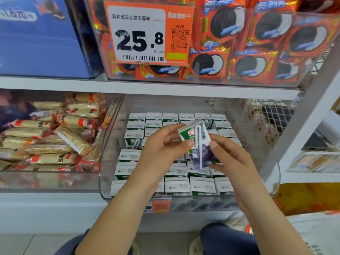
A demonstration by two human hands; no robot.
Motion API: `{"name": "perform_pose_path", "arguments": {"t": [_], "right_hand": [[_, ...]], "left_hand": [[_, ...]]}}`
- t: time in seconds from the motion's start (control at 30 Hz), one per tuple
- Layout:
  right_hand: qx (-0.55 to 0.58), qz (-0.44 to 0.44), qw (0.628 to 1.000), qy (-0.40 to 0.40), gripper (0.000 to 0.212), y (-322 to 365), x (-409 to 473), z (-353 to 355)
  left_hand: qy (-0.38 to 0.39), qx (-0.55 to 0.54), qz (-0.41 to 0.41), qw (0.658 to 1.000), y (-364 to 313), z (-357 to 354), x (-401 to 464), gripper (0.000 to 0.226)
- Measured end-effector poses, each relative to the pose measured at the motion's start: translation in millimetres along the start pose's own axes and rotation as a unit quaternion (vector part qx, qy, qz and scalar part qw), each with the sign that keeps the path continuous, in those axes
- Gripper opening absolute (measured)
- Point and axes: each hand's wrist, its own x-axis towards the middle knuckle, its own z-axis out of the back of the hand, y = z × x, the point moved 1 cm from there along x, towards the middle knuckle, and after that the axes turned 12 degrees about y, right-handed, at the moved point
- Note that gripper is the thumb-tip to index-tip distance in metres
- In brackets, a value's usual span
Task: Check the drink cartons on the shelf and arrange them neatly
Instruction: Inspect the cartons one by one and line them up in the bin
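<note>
- both hands are raised at frame centre, over a clear plastic bin (110, 144) on the lower shelf.
- left hand (161, 146): fingers curled, thumb tip pressed on the left edge of a held carton (199, 144); fingers wrap behind it.
- right hand (230, 159): thumb on the right edge of the same carton, fingers curled under its lower end.
- held carton: green and white with a purple fruit picture, straw stuck down its face, tilted with its top toward upper left; it is lifted above the other cartons.
- cartons in bin (176, 185): white tops up, standing in rows from front to back; one green-fronted carton (133, 139) at mid left stands taller than its neighbours, straw showing.
- left of the bin: wrapped beige snack bars (51, 137) piled loosely in another clear bin.
- upper shelf (147, 87): orange cookie packs (257, 43) behind an orange price tag (147, 34) reading 25.8; blue box (36, 34) at upper left.
- bottom of frame: dark blue trouser knees (224, 238).
</note>
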Motion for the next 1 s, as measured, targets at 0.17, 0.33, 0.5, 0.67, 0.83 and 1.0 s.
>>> {"name": "perform_pose_path", "arguments": {"t": [0.17,0.33,0.5,0.67,0.83,1.0], "right_hand": [[-0.006,0.002,1.000,-0.001,0.023,-0.1,-1.3,2.5],[-0.019,0.005,1.000,-0.007,0.022,-0.6,-1.9,3.0],[-0.029,0.006,1.000,-0.007,0.022,0.2,-2.2,2.4],[-0.060,0.025,0.998,-0.011,0.020,1.5,-3.1,-0.2],[-0.078,0.062,0.995,-0.003,0.024,4.2,-5.5,-1.9],[-0.139,0.098,0.985,-0.013,0.035,6.8,-9.5,-3.8]], "left_hand": [[0.004,0.004,-0.003,1.000,0.1,-0.9,-0.4,0.039],[-0.001,0.008,-0.001,1.000,0.5,-2.0,0.4,0.040],[0.000,0.006,-0.005,1.000,1.2,-1.5,0.4,0.040],[-0.002,0.004,-0.033,0.999,2.8,-3.6,0.3,0.040],[-0.014,0.045,-0.081,0.996,1.9,-7.2,-0.8,0.045],[0.005,0.042,-0.093,0.995,-0.4,-7.1,-0.9,0.048]]}}
